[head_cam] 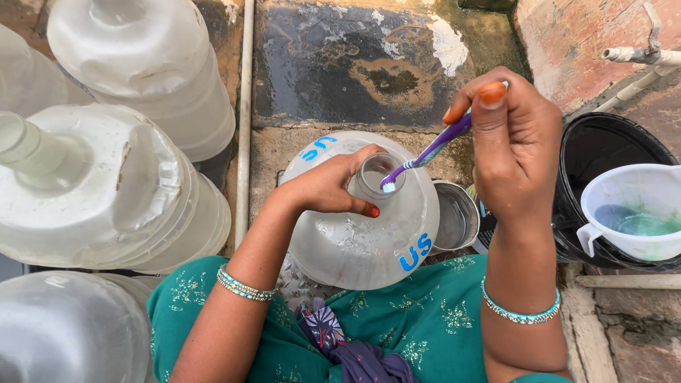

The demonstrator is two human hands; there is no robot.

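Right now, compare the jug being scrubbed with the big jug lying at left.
The scrubbed jug stands upright, neck up, left hand gripping it, with blue markings. The left jug lies tipped, untouched, unmarked. The right hand holds a toothbrush at the neck. Both are large, translucent plastic.

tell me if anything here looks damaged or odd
One thing stands out: the big water jug on the left has a crumpled, dented shoulder with a dark crack-like mark. The jug that the left hand steadies looks whole, and the right hand holds a toothbrush at its neck.
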